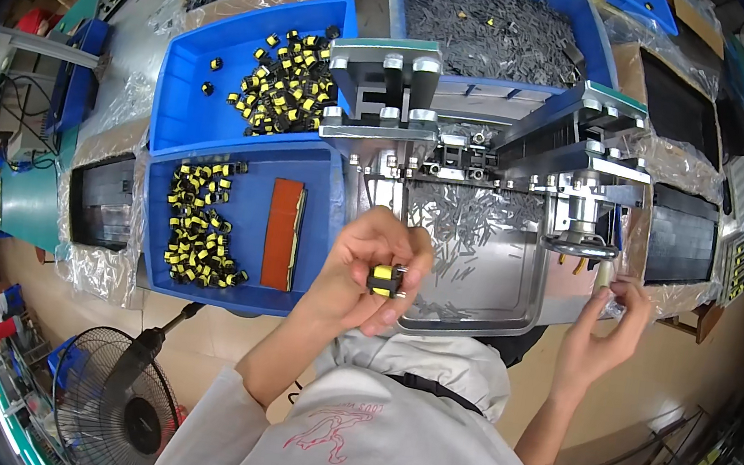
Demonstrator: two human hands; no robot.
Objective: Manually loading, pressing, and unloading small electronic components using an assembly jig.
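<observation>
My left hand (371, 261) is closed around a small yellow-and-black coil (381, 280), with short metal pins at its right side. It holds the coil in front of a metal press fixture (468, 156), over the left edge of a steel tray (519, 322). Loose thin dark metal strips (462, 231) lie scattered in that tray. Off to the right, the fingers of my right hand (611, 323) are bent around the lower end of a pale handle (604, 273). This handle hangs beside the round base (579, 246) of the fixture's right column.
Two blue bins (165, 99) at the left hold many similar coils (196, 232); an orange-brown block (282, 234) lies in the nearer one. A far blue bin (399, 8) is full of metal strips. Boxes of dark strips (683, 236) flank the bench. A fan (117, 387) stands lower left.
</observation>
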